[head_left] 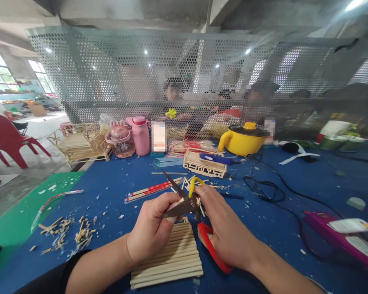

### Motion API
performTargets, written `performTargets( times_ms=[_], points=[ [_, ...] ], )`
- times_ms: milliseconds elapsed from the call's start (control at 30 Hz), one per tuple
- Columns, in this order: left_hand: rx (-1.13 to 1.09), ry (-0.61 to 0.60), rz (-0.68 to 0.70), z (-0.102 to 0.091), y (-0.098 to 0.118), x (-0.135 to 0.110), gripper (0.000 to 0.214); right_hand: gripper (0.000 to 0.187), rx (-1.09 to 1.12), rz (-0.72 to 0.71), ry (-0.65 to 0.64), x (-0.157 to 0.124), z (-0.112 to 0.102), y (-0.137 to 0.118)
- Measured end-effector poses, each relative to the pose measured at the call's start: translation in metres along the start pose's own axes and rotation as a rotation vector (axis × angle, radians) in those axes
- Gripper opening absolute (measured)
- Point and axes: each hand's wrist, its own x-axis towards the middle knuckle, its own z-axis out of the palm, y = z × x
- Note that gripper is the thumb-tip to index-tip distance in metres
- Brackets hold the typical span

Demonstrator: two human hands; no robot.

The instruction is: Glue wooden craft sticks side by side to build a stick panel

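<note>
My right hand (222, 222) grips a pair of scissors (188, 204) with one red and one yellow handle. The blades are spread apart and point to the left, over my left hand (159, 222). That hand is closed, thumb against fingers, on a pale wooden stick (180, 201) that is mostly hidden and lies between the blades. Beneath both hands a flat panel of wooden sticks (171, 259), laid side by side, rests on the blue table (110, 228). Short stick pieces (201, 206) show just behind the scissors.
Stick offcuts (84, 232) litter the left side. Behind my hands are wrapped chopsticks (153, 190), a small stick frame (204, 163) with a blue glue gun (216, 158) on it, a pink bottle (140, 136) and a yellow pot (245, 141). Black cables (265, 188) and a purple object (340, 237) lie right.
</note>
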Motion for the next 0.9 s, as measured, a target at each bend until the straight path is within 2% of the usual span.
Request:
performTargets(
  times_ms=[267, 467, 600, 800, 900],
  points=[
    [0.061, -0.021, 0.04, -0.002, 0.001, 0.001, 0.017, 0.052, 0.06, 0.043, -0.026, 0.001, 0.0, 0.001],
    [0.109, 0.026, 0.039, -0.002, 0.005, -0.001, 0.022, 0.027, 0.031, 0.073, 0.025, 0.002, 0.006, -0.002],
    [0.16, 0.073, -0.002, -0.003, 0.006, 0.001, 0.026, 0.016, 0.012, 0.101, 0.01, 0.004, 0.003, -0.005],
    [0.175, 0.05, -0.04, -0.007, 0.002, 0.009, 0.03, 0.022, 0.015, 0.163, -0.041, 0.005, 0.001, -0.002],
    [0.153, 0.036, -0.054, -0.007, 0.0, 0.011, 0.031, 0.016, 0.049, 0.16, -0.066, 0.008, 0.002, 0.0]
  ],
)
